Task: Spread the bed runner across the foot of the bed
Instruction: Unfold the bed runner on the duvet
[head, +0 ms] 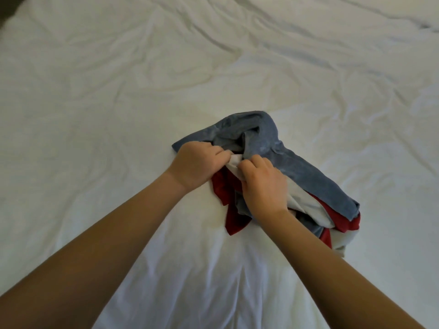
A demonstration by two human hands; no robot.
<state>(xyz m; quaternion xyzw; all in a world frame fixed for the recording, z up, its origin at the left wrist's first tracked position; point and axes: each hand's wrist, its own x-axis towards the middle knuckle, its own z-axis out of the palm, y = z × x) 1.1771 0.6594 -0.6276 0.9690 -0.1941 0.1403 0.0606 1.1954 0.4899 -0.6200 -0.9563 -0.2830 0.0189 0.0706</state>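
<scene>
A bunched-up bed runner [306, 172] of blue-grey, white and red fabric lies in a heap on the white bed [118, 103], near the middle of the view. My left hand [197, 166] grips the left side of the heap and pinches a white fold. My right hand [261, 184] lies on top of the heap, fingers curled and pinching the same white fold close to the left hand. Red cloth [234, 222] sticks out below both hands. Both bare forearms reach in from the bottom corners.
The white sheet is wrinkled, with deeper creases toward the far right [332, 43]. A dark strip shows at the top left corner [7, 5], beyond the bed's edge. Bare sheet lies all round the heap.
</scene>
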